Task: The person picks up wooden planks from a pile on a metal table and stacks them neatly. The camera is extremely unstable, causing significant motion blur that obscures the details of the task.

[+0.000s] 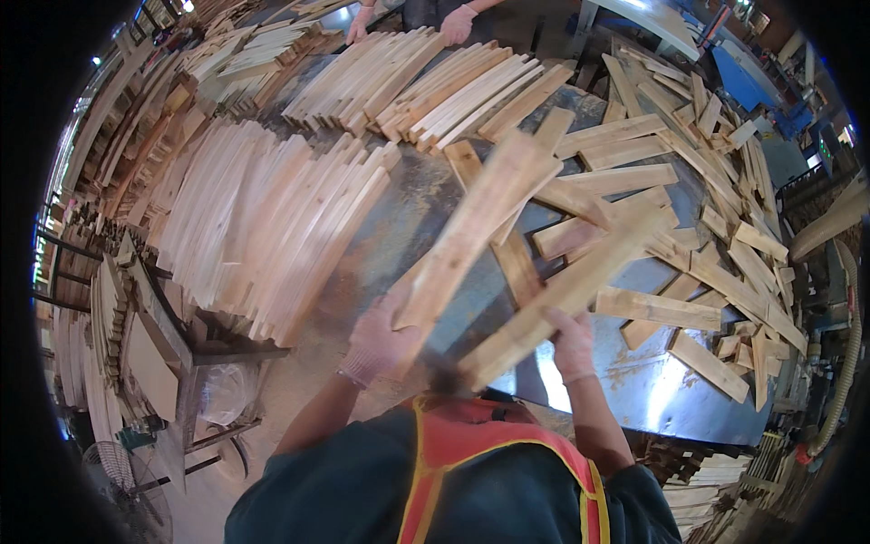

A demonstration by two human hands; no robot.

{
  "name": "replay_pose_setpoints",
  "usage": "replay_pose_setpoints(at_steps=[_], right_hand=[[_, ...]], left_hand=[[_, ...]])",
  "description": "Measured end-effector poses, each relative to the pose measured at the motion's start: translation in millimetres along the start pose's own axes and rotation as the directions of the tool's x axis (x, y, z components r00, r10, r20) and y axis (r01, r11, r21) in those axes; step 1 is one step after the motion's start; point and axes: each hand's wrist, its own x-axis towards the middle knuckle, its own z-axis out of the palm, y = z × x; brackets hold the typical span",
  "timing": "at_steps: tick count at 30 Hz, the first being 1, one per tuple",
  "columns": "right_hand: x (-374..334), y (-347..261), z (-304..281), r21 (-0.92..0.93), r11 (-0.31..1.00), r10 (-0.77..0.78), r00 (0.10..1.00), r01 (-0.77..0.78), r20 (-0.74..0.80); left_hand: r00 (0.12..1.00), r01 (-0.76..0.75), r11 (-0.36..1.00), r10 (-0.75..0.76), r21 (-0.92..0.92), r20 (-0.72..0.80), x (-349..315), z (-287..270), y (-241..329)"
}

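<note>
Wearer's gloved left hand (376, 334) and right hand (571, 343): two
Co-worker's gloved hands (459, 24): two
Held boards (562, 297): at least two, blurred
Loose boards (657, 309): dozens, overlapping beyond exact count
Stacked boards (263, 218): dozens, packed too tightly to tally
Caged fan (113, 465): one

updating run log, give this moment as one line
left hand: holding pale board | right hand: holding yellowish board | table: board rows at left, loose boards at right | far side: co-worker's gloved hands
</note>
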Motion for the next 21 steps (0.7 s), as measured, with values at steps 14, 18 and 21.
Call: replay_pose_setpoints(at_steps=[14, 18, 21], right_hand=[[27, 123, 288, -0.54, 0.591, 0.289, 0.468, 0.599, 0.835], [79, 43, 197, -0.559, 0.727, 0.216, 0.64, 0.399, 0.738], [155, -46, 135, -0.761, 0.394, -0.221, 0.857, 0.515, 0.466]], left_hand=[[0.973, 0.226, 0.697, -0.198, 0.68, -0.12, 5, -36, -152], [0.976, 0.219, 0.52, -0.126, 0.826, -0.179, 10, -44, -167], [0.951, 0.307, 0.535, -0.195, 0.787, -0.239, 20, -39, -163]])
